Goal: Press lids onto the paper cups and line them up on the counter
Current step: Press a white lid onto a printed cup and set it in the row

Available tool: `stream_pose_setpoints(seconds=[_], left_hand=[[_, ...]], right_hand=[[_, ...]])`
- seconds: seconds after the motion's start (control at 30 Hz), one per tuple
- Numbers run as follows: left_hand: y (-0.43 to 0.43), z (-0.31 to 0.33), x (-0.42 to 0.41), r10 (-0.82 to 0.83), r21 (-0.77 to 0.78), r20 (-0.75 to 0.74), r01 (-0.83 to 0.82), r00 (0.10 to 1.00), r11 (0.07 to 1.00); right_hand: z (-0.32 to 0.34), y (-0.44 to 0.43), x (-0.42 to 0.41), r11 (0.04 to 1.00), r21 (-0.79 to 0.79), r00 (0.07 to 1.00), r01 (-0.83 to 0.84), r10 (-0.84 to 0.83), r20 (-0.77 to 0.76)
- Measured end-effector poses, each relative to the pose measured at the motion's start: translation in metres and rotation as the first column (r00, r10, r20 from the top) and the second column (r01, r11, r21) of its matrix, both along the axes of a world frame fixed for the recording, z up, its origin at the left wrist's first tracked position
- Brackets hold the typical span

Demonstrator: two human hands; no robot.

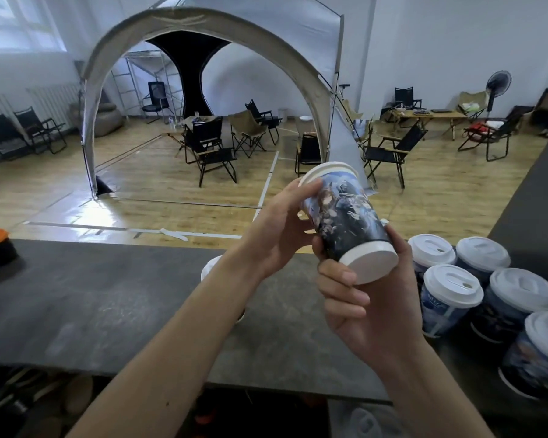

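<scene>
I've got the printed paper cup (345, 216) tilted in the air above the desk (108, 295); right hand (361, 298) wraps its base, left hand (279, 222) closes on the lid (326, 169) end. Five lidded cups (487, 286) sit grouped on the desk, right side.

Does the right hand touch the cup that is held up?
Touching. The head view shows the right hand with its fingers wrapped around the bottom end of the tilted cup, thumb against its side.
</scene>
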State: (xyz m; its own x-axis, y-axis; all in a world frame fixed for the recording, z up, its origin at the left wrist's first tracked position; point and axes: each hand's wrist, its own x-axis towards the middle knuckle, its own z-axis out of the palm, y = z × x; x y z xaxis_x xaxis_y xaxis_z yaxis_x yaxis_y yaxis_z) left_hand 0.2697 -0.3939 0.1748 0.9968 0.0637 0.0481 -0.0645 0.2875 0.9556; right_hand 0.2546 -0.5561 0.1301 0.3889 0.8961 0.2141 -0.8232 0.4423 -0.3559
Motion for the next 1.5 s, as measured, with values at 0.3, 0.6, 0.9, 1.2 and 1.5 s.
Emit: stream_pose_setpoints(seconds=[0.3, 0.6, 0.9, 1.2, 1.5], left_hand=[[-0.003, -0.046, -0.003, 0.202, -0.062, -0.004, -0.201, 0.979, 0.978], [-0.039, -0.092, -0.021, -0.072, -0.52, -0.181, -0.033, 0.981, 0.854], [-0.047, -0.116, -0.021, -0.074, -0.834, -0.179, -0.112, 0.981, 0.54], [-0.045, -0.109, -0.018, 0.033, -0.765, -0.213, -0.188, 0.977, 0.616], [-0.022, -0.092, -0.012, 0.216, 0.043, -0.107, -0.212, 0.971, 0.976]], right_hand=[[0.012, -0.007, 0.009, 0.234, -0.486, 0.54, 0.842, -0.347, 0.767], [-0.007, 0.013, 0.008, -0.03, 0.266, -0.264, 0.963, -0.276, 0.924], [-0.006, 0.016, 0.012, 0.139, 0.077, -0.047, 0.987, -0.209, 0.977], [-0.002, 0.008, 0.016, 0.17, 0.064, -0.013, 0.983, -0.287, 0.958], [-0.066, -0.07, 0.018, 0.226, -0.184, 0.162, 0.957, 0.113, 0.98]])
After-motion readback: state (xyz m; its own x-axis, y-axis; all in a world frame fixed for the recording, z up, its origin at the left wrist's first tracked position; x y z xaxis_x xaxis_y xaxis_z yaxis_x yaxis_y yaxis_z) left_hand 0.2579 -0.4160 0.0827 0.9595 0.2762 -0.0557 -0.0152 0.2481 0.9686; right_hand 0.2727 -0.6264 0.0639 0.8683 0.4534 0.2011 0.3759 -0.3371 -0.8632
